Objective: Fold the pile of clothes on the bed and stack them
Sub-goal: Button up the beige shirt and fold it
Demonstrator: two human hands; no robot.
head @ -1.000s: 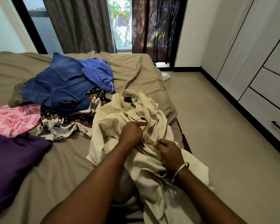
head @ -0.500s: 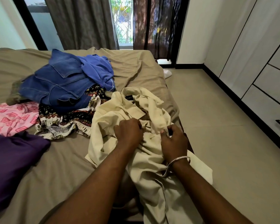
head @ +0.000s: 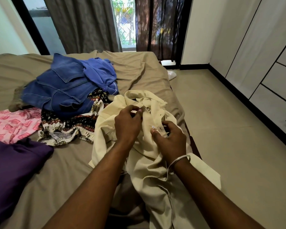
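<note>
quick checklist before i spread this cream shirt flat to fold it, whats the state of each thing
1. Left hand has hold of the cream shirt: ok, its fingers pinch the fabric near the collar.
2. Right hand has hold: ok, its thumb and fingers grip the front edge beside a white button.
3. Shirt smoothed out: not ok, it lies crumpled, part hanging off the bed's edge.
4. Buttons done up or undone: cannot tell.
5. Bare space on the bed to spread it: ok, open sheet lies just left of the shirt.
6. Shirt free of the patterned garment: cannot tell, their edges meet.
</note>
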